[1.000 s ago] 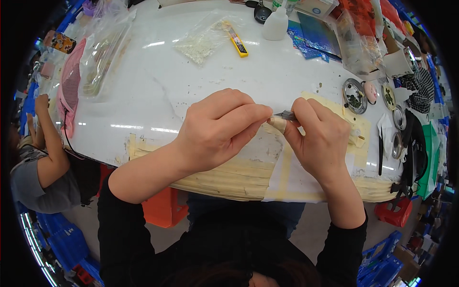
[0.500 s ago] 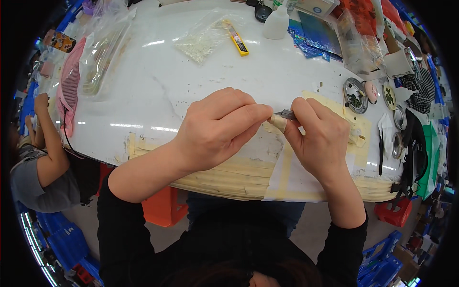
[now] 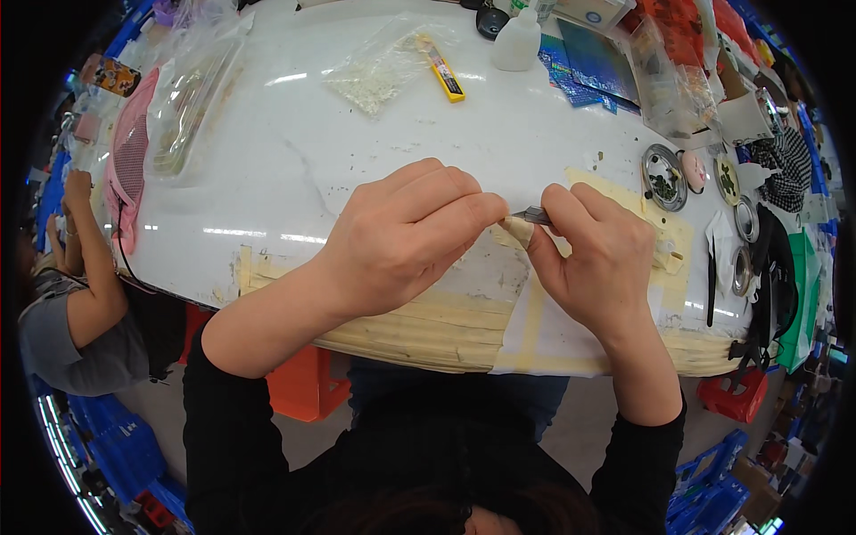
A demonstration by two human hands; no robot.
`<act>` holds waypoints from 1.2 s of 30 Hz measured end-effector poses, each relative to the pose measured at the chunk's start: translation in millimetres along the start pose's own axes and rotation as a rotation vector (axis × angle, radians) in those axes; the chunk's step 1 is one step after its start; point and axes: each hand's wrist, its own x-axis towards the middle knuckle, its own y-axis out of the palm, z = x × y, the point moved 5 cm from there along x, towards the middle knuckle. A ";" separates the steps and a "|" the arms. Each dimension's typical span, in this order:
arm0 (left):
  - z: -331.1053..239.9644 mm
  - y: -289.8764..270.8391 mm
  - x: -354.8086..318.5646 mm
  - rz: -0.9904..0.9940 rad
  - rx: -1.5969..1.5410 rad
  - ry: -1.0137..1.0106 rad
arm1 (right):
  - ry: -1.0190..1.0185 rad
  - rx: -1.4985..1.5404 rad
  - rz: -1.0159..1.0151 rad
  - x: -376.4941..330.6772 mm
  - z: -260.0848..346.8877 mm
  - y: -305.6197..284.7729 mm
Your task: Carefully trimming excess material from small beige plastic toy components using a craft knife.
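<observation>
Both hands' grip [image 3: 522, 223] on small part [image 3: 518, 230]

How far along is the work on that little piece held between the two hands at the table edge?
Done: nothing finished can be made out. In hand: the left hand and right hand meet over the white table, pinching a small pale piece and a thin dark metal part; what they do to it is too small to tell. Left: the clear bag of small white bits and the yellow utility knife lie untouched farther back.
</observation>
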 end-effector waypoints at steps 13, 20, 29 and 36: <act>1.4 -0.1 3.1 0.009 -0.087 -0.094 | 0.003 0.012 -0.021 0.3 0.6 -1.7; 1.9 0.8 1.5 0.000 -0.089 -0.082 | 0.016 0.029 0.003 -0.3 0.0 0.2; 1.1 0.5 1.0 0.006 -0.077 -0.074 | 0.023 0.039 0.016 -0.3 0.2 1.2; 0.3 0.1 0.0 0.002 -0.009 -0.009 | 0.014 0.005 0.032 -0.4 -0.4 1.2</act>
